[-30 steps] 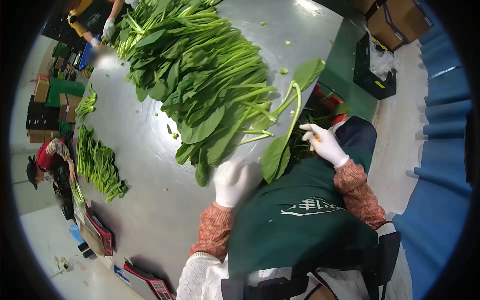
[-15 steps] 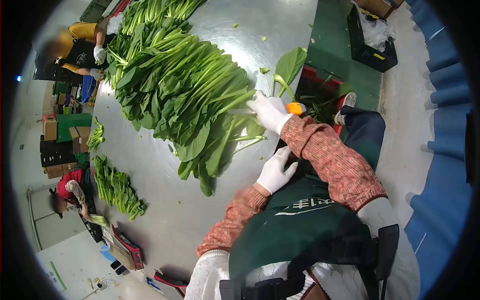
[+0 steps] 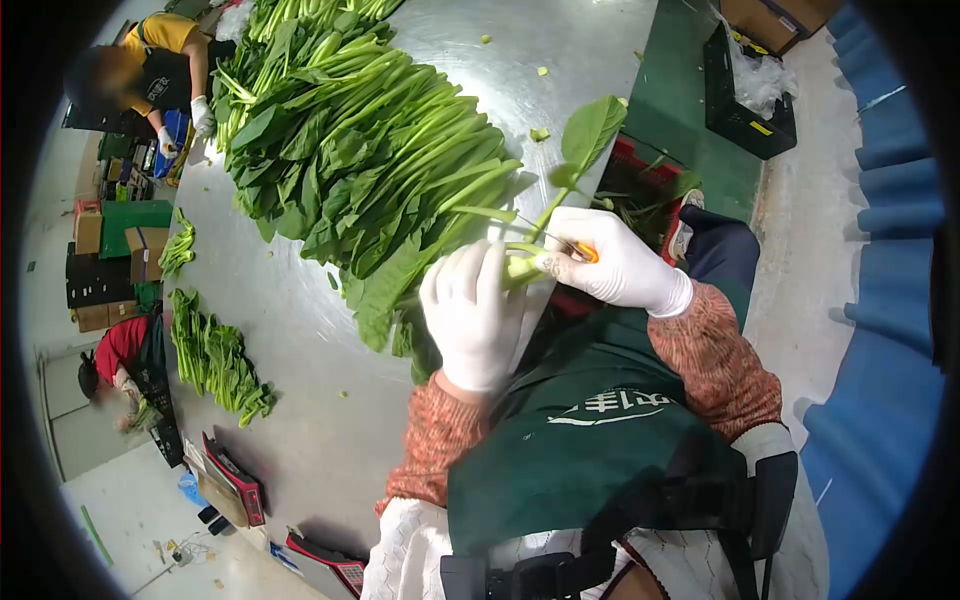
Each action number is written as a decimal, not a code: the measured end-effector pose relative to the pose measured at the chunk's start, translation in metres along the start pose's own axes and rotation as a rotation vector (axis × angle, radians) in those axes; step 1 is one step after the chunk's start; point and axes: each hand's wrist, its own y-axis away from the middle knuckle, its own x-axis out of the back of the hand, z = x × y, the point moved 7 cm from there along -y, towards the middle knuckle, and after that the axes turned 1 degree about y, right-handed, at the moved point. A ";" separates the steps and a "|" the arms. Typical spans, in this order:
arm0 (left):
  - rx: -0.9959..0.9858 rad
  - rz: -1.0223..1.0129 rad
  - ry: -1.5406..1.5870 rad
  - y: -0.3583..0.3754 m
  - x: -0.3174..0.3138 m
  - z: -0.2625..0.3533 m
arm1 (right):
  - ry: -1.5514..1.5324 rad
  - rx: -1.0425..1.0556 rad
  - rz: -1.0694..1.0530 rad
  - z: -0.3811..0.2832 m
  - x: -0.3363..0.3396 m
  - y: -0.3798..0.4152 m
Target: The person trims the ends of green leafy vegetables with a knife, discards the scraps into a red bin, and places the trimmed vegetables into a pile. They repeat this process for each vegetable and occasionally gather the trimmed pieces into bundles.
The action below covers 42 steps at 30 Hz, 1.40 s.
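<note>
My left hand [image 3: 468,318], in a white glove, is closed round leafy green stalks, their pale cut ends [image 3: 520,268] showing past the fingers. Close beside it, my gloved right hand [image 3: 618,262] grips a small knife with an orange handle [image 3: 586,252]; its thin blade points toward the stalk ends. Part of the handle is hidden by my fingers. A large heap of leafy greens [image 3: 370,150] lies on the metal table just beyond both hands. A loose leaf on its stalk [image 3: 592,130] rests by the table's edge, above my right hand.
The metal table [image 3: 310,350] carries a smaller pile of greens [image 3: 218,360] and red scales [image 3: 235,475]. Below its edge stands a red crate [image 3: 635,160] with scraps. A black crate [image 3: 750,105] holds plastic. Two co-workers, one in a yellow top [image 3: 165,35], stand across the table.
My left hand has moved up from the table's edge and closed round stalks. My right hand has drawn back from the heap toward the edge, still gripping the knife.
</note>
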 end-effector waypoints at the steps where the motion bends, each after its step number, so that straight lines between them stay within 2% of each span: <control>1: 0.019 -0.020 0.019 0.000 -0.004 -0.006 | -0.096 -0.066 0.047 0.004 0.000 0.001; 3: 0.048 -0.062 0.069 0.001 -0.012 -0.017 | -0.285 -0.204 0.153 0.013 0.001 0.008; 4: 0.086 -0.078 0.082 -0.002 -0.015 -0.021 | -0.230 -0.200 0.212 0.014 0.003 0.012; 5: 0.124 -0.095 0.067 -0.003 -0.017 -0.023 | -0.174 -0.199 0.271 0.014 0.004 0.016; 7: 0.196 -0.135 0.034 -0.002 -0.020 -0.027 | 0.230 -0.044 0.399 0.013 0.000 0.026; 9: 0.166 -0.113 0.051 -0.004 -0.019 -0.022 | 0.343 -0.074 0.361 0.013 -0.016 0.029; 11: 0.162 -0.103 0.081 -0.005 -0.017 -0.017 | 0.258 -0.195 0.356 0.022 -0.022 0.027; 12: 0.159 -0.101 0.095 -0.003 -0.019 -0.018 | 0.232 -0.193 0.351 0.033 -0.024 0.026; 15: 0.194 -0.064 0.108 0.004 -0.016 -0.027 | 0.270 -0.334 0.302 0.097 -0.032 0.032; 16: 0.227 -0.033 0.107 0.005 -0.012 -0.032 | 0.200 -0.417 0.333 0.116 -0.031 0.039; 18: 0.277 -0.036 0.077 0.013 -0.010 -0.046 | 0.161 -0.388 0.327 0.110 -0.027 0.039; 21: 0.379 -0.327 0.043 0.022 -0.014 -0.061 | 0.167 -0.321 0.295 0.085 -0.022 0.031; 24: 0.401 -0.420 0.046 0.033 -0.008 -0.072 | 0.182 -0.280 0.303 0.076 -0.021 0.021; 26: 0.372 -0.386 -0.008 0.035 0.005 -0.081 | 0.136 -0.299 0.316 0.076 -0.025 0.015; 29: 0.350 -0.333 0.006 0.033 0.042 -0.095 | 0.141 -0.250 0.497 0.079 -0.015 0.017; 30: 0.481 -0.373 0.120 0.034 0.057 -0.101 | 0.137 -0.305 0.482 0.075 -0.012 0.014; 31: 0.608 -0.410 0.235 0.034 0.068 -0.103 | 0.172 -0.243 0.436 0.071 -0.016 0.008; 32: 0.523 -0.373 0.364 0.028 0.074 -0.091 | 0.206 -0.180 0.394 0.065 -0.021 0.001; 33: 0.309 -0.398 0.217 0.022 0.074 -0.082 | 0.241 -0.116 0.354 0.060 -0.026 -0.007; 35: 0.346 -0.427 0.289 0.025 0.055 -0.078 | 0.324 -0.081 0.182 0.068 -0.048 -0.029; 36: 0.454 -0.383 0.314 0.032 0.048 -0.082 | 0.413 -0.085 0.084 0.071 -0.058 -0.040; 37: 0.466 -0.308 0.288 0.035 0.045 -0.083 | 0.501 -0.092 -0.010 0.074 -0.068 -0.050; 40: 0.560 -0.300 0.307 0.050 0.042 -0.088 | 0.668 -0.247 -0.198 0.105 -0.089 -0.064; 42: 0.634 -0.258 0.340 0.061 0.042 -0.093 | 0.672 -0.232 -0.201 0.104 -0.089 -0.060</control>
